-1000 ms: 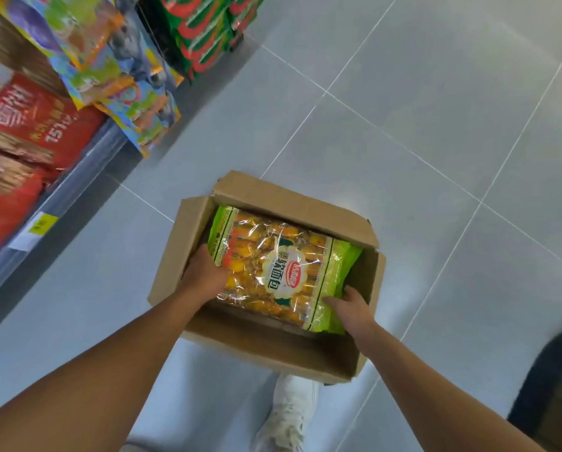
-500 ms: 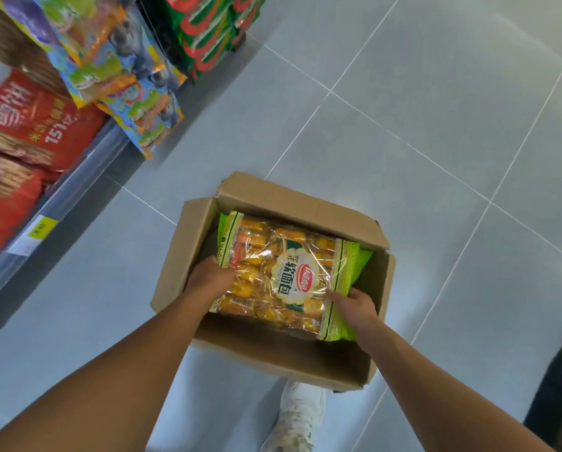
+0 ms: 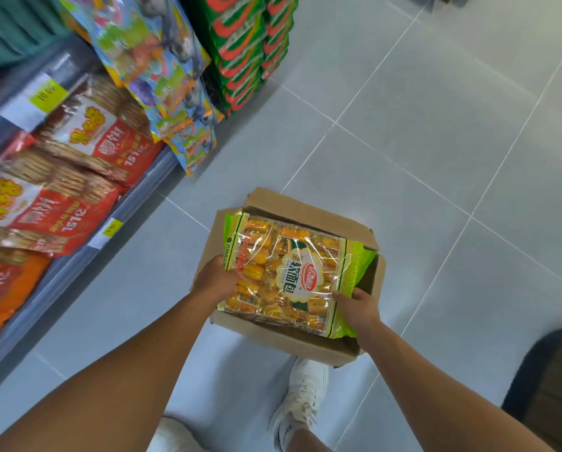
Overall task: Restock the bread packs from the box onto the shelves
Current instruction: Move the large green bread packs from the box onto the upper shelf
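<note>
Bread pack, a clear bag of orange buns with green ends, is held over the open box that stands on the tiled floor. Left hand grasps the pack's left edge, fingers curled onto the film; right hand grasps its near right corner, at the green end. The pack lies roughly flat and covers most of the box's opening, so whether more packs lie beneath cannot be told.

Judging from this, the step in hand is the lift-out: the pack looks clear of the box's walls but has not yet gone toward the shelf, which runs along the person's left. The shelf fronts in view are filled with red biscuit bags and bright snack bags; no bread slot shows here, so the right spot is probably out of view.

Next move calls for raising the pack fully free, turning left with both hands keeping it level so the soft buns are not crushed, then finding an open slot. A shoe stands just beside the box, so a step should mind the cardboard.
</note>
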The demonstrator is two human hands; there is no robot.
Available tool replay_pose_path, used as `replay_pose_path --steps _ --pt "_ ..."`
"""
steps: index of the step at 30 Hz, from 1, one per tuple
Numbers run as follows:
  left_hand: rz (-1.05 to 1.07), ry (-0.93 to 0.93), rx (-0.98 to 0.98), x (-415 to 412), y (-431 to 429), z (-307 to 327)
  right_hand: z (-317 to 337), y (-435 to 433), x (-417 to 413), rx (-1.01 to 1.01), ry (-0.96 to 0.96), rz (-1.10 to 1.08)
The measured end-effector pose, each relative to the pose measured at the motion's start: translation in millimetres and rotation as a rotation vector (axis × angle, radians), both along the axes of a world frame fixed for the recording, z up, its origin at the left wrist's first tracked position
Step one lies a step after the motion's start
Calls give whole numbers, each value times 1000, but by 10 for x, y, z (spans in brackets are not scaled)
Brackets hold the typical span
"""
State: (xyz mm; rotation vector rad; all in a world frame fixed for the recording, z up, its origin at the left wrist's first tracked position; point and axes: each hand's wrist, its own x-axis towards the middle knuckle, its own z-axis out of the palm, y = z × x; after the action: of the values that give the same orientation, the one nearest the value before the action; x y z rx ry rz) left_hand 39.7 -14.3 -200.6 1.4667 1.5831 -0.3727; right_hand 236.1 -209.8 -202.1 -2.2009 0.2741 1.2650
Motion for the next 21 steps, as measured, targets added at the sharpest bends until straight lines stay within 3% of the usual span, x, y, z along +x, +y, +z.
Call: replay_pose_path --steps 7,21 --pt "82 -156 27 -268 5 1360 1266 73 -99 94 -68 18" --pt "158 -509 202 -867 386 4333 4391 435 -268 391 -302 137"
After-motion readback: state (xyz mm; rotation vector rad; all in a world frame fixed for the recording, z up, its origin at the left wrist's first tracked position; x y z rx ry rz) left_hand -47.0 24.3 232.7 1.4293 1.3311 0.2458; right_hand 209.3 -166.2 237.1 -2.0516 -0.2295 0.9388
